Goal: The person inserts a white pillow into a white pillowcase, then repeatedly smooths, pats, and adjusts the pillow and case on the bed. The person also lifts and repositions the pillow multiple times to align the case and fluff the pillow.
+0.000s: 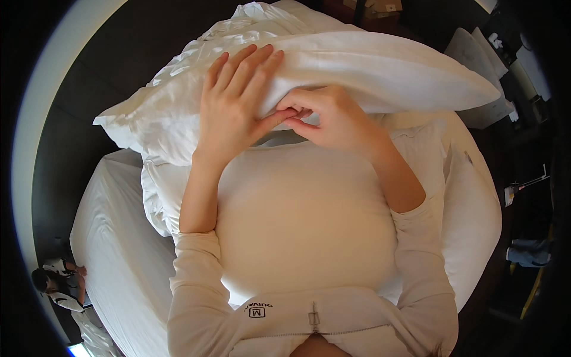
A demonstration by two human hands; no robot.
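Observation:
A white pillow (383, 71) in a white case lies across the top of a pile before me, wrinkled at its left end. My left hand (236, 96) rests palm down on its near side, fingers spread, and its thumb reaches to the right fingertips. At the pillow's near edge my right hand (332, 116) is curled, with thumb and index finger bent towards each other. Whether cloth is pinched in these fingertips is hidden. Between my forearms is another plump white pillow (308, 214), close against my body.
White bedding (120, 232) spreads left and right beneath the pillows. At the far left a co-worker (62, 283) has hands at its edge. Cardboard boxes (386, 6) stand beyond. To the right are pale upright panels (475, 56) and blue-clad legs (528, 253).

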